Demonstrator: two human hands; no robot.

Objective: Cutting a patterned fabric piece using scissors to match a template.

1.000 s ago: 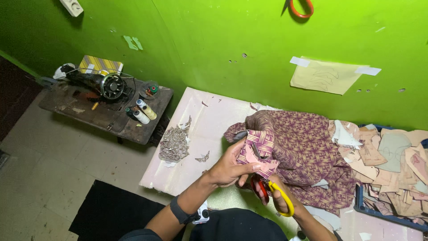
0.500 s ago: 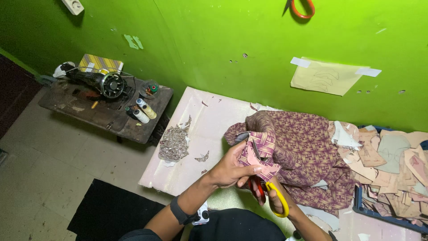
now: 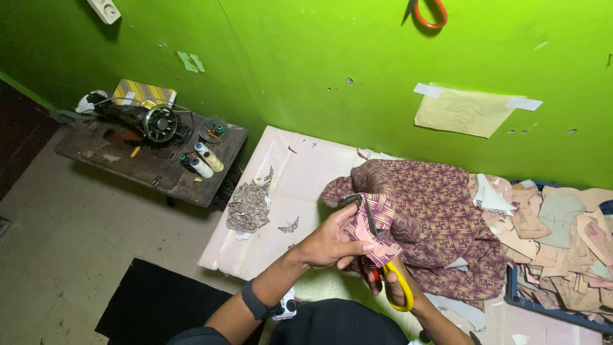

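Note:
My left hand [image 3: 329,243] grips a small folded piece of purple patterned fabric [image 3: 375,223] held up in front of me. My right hand [image 3: 391,284], mostly hidden under the fabric, holds scissors with yellow and red handles [image 3: 388,281]; their dark blades [image 3: 365,209] reach up into the piece. Just behind lies a large heap of the same purple patterned cloth [image 3: 434,217] on a pale pink table [image 3: 281,172].
A pile of fabric scraps [image 3: 249,206] lies on the table's left part. Paper pattern pieces [image 3: 555,236] are stacked at the right over a blue tray. A sewing machine [image 3: 137,115] and thread spools [image 3: 205,160] sit on a low dark table at the left. Black mat [image 3: 153,303] on the floor.
The scissors' blades have moved further up into the small fabric piece, and my left hand has shifted its hold slightly. Everything else stays put.

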